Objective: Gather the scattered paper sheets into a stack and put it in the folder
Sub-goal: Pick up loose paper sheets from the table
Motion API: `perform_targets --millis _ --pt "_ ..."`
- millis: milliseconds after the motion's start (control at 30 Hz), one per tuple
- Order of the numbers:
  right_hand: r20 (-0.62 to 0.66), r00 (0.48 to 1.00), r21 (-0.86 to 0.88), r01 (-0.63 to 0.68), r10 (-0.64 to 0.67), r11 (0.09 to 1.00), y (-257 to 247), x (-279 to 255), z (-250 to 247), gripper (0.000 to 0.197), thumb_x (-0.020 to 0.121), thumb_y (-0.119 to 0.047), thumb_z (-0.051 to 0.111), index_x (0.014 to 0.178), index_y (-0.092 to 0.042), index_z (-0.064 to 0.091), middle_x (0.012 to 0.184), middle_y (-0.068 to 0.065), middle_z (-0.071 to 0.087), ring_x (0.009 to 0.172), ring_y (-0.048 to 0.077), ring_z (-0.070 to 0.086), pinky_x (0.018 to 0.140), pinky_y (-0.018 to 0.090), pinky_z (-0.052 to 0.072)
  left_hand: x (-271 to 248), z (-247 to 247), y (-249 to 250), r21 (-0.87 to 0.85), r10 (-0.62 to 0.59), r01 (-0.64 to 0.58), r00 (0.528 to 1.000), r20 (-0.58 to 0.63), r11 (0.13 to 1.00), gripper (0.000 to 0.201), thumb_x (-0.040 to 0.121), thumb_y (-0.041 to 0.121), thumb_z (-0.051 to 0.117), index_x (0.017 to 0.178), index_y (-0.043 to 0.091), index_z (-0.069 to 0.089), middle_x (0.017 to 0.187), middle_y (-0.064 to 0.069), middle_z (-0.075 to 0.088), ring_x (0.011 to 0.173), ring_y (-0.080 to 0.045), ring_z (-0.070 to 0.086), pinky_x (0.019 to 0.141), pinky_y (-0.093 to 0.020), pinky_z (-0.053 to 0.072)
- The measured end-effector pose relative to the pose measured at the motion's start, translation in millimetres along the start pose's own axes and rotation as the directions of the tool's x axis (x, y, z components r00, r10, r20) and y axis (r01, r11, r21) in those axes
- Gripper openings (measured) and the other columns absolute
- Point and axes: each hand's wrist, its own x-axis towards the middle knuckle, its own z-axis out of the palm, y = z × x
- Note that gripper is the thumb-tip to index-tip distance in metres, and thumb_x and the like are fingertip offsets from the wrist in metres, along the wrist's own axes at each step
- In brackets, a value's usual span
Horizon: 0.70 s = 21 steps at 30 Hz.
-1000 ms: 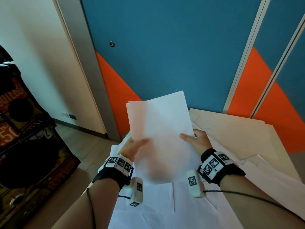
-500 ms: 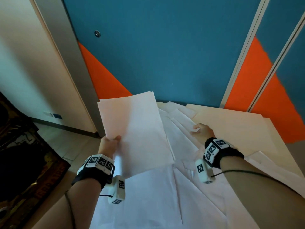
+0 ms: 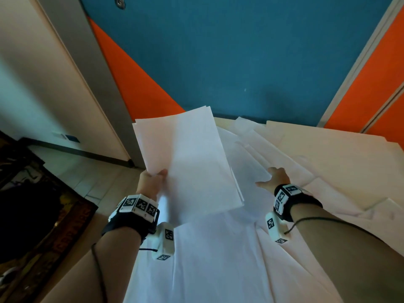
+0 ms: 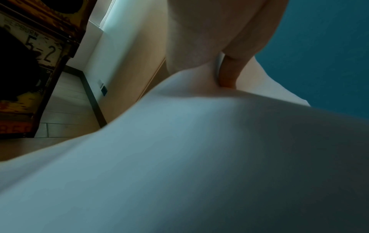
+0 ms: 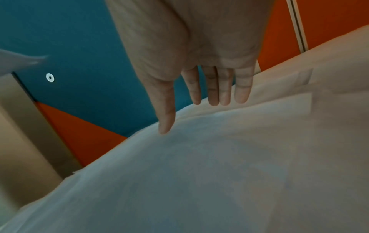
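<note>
Partway through gathering.
My left hand (image 3: 153, 182) pinched a thin stack of sheets (image 3: 188, 162) beside the manila folder (image 3: 328, 154); my right hand (image 3: 276, 179), fingers straight, reached for loose sheets (image 3: 218, 259) still covering the desk.

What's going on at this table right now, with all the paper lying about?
A person is collecting loose white paper sheets from a table. The left hand pinches a small stack of white sheets by its near corner, raised and tilted above the table. The right hand, fingers straight, reaches over the sheets spread further right. A beige card folder lies at the far right, partly under loose sheets. Nothing is in it yet.
</note>
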Motion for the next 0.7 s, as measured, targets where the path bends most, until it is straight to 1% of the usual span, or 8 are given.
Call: perform_targets --millis 100,200,333,433,500,567,633,700 --pt "0.021 0.998 -0.09 -0.05 0.052 0.995 0.2 7.2 10.9 0.089 0.069 -0.035 0.079 0.142 -0.014 0.031 0.135 0.017 0.035 0.127 0.036 0.04 0.105 0.047 0.038 7.9 5.3 -0.9 0.03 -0.008 0.008 1.0 0.004 1.0 0.038 0.089 0.002 0.058 0.123 -0.013 0.051 0.121 -0.026 0.058 0.094 -0.025 0.054 0.082 -0.029 0.041" --pt "0.046 0.996 -0.237 -0.069 0.083 0.969 -1.1 10.8 18.0 0.095 0.066 -0.041 0.078 0.142 -0.022 0.024 0.133 0.014 0.036 0.129 0.034 0.034 0.104 0.049 0.035 13.6 6.9 -2.0 0.033 -0.014 0.014 1.0 0.001 0.999 0.037 0.088 0.002 0.058 0.122 -0.013 0.052 0.12 -0.026 0.059 0.104 -0.034 0.059 0.082 -0.028 0.041" --pt "0.075 0.992 -0.349 -0.069 0.101 0.935 -8.4 15.8 14.5 0.102 0.063 -0.043 0.08 0.142 -0.022 0.019 0.14 0.009 0.034 0.133 0.032 0.031 0.104 0.052 0.028 21.4 0.2 -4.4 0.039 -0.02 0.021 1.0 -0.005 0.999 0.036 0.088 0.002 0.059 0.121 -0.012 0.053 0.114 -0.024 0.061 0.094 -0.025 0.056 0.082 -0.028 0.041" --pt "0.107 0.988 -0.325 -0.069 0.11 0.943 -9.1 19.9 13.4 0.103 0.061 -0.037 0.083 0.142 -0.018 0.022 0.14 0.01 0.033 0.133 0.033 0.031 0.105 0.052 0.031 26.6 -6.0 -9.4 0.043 -0.044 0.045 0.999 -0.023 0.998 0.036 0.088 0.004 0.06 0.12 -0.011 0.054 0.12 -0.026 0.06 0.104 -0.035 0.059 0.084 -0.032 0.043" --pt "0.103 0.991 -0.235 -0.062 0.089 0.97 -8.2 22.1 14.7 0.106 0.06 -0.027 0.086 0.144 -0.016 0.022 0.139 0.013 0.026 0.132 0.036 0.032 0.104 0.05 0.037 26.8 -9.9 -13.0 0.039 -0.052 0.053 0.998 -0.028 0.998 0.036 0.088 0.003 0.06 0.12 -0.011 0.054 0.119 -0.026 0.06 0.096 -0.031 0.058 0.084 -0.032 0.044" --pt "0.1 0.992 -0.126 -0.064 0.077 0.99 -9.2 23.6 14.2 0.112 0.061 -0.016 0.086 0.148 -0.016 0.016 0.142 0.016 0.025 0.132 0.038 0.035 0.103 0.05 0.039 26.1 -12.1 -15.5 0.047 -0.054 0.056 0.998 -0.031 0.997 0.036 0.088 0.003 0.059 0.119 -0.012 0.054 0.116 -0.027 0.06 0.091 -0.025 0.054 0.083 -0.032 0.043" --pt "0.103 0.992 -0.084 -0.066 0.075 0.994 -11.3 22.8 12.3 0.108 0.065 -0.012 0.083 0.148 -0.014 0.014 0.142 0.017 0.036 0.13 0.038 0.041 0.104 0.049 0.039 23.4 -12.1 -15.7 0.052 -0.051 0.053 0.998 -0.031 0.997 0.036 0.088 0.004 0.059 0.12 -0.013 0.053 0.108 -0.024 0.061 0.09 -0.024 0.053 0.081 -0.031 0.043" --pt "0.058 0.998 -0.072 -0.035 0.039 0.997 -11.7 20.3 11.8 0.083 0.072 -0.014 0.076 0.142 -0.012 0.032 0.13 0.016 0.054 0.118 0.036 0.053 0.101 0.046 0.042 21.9 -11.7 -15.6 0.052 -0.048 0.05 0.998 -0.029 0.997 0.036 0.089 0.005 0.059 0.12 -0.013 0.053 0.102 -0.018 0.059 0.09 -0.023 0.053 0.08 -0.03 0.042"
